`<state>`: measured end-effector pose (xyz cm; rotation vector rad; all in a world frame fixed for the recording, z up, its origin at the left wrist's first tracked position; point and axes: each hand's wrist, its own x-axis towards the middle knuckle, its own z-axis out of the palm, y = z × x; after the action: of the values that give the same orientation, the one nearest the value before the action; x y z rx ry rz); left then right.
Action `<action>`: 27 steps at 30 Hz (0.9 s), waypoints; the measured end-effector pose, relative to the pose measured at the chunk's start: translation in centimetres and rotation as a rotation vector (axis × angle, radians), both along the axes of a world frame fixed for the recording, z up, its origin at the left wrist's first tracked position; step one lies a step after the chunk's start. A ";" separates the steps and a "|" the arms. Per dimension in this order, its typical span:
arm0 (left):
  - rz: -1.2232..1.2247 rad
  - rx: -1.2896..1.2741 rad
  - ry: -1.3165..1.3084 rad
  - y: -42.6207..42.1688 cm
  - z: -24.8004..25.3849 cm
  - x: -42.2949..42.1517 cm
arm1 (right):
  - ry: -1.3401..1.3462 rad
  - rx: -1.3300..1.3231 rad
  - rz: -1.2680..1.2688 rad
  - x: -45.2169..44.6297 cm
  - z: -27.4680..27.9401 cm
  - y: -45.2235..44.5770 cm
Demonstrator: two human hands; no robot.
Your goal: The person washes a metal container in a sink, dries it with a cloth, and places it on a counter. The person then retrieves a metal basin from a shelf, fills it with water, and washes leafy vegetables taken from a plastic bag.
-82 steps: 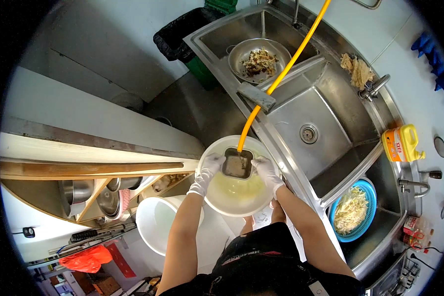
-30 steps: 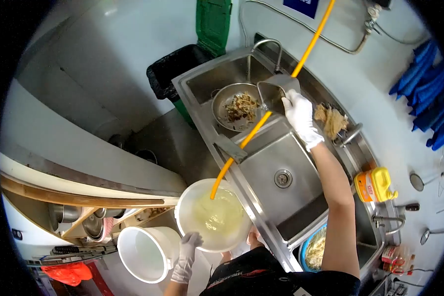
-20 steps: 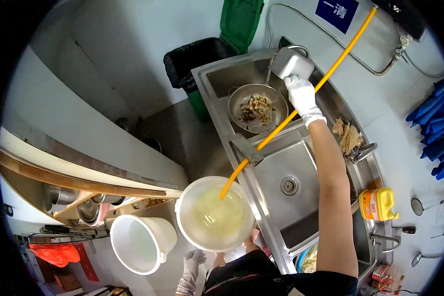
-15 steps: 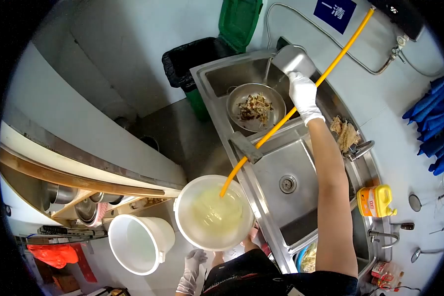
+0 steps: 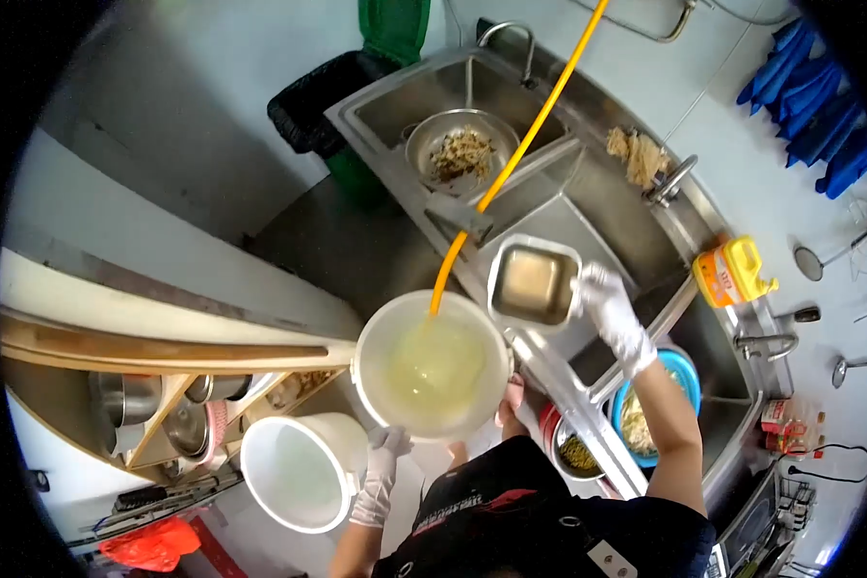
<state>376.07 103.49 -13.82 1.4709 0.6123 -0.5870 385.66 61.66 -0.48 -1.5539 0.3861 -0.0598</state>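
In the head view, a square metal pan (image 5: 535,313) hung above the near edge of the middle sink basin (image 5: 588,241), up and to the right of the white bucket (image 5: 368,371) and clear of it. The right hand (image 5: 607,299) pinched the pan by its right rim and was much the nearer of the 2; the left hand (image 5: 387,445) was across the bucket, at its near rim, fingers curled, though whether they gripped the rim I could not tell. The pan's sides looked almost equal, so no long axis stood out; its open top faced the camera, and its far rim pointed away from the right hand, leftward. A yellow hose (image 5: 549,106) ended over the bucket, which held pale greenish-yellow liquid (image 5: 433,376). As for writing, the yellow jug (image 5: 727,275) wore an orange and white label whose characters were too small to read. Red-labelled bottles (image 5: 792,427) beyond the sink, and red and white print on the dark clothing (image 5: 491,491), were equally illegible.
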 end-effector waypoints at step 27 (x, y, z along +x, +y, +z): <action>-0.589 0.527 -0.427 -4.2 -8.3 19.2 | 0.322 0.344 -0.018 0.4 -22.1 17.3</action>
<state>395.30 99.27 -22.15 2.2263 -0.0291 -0.5500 386.10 78.93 -22.60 -1.2191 0.6293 0.2352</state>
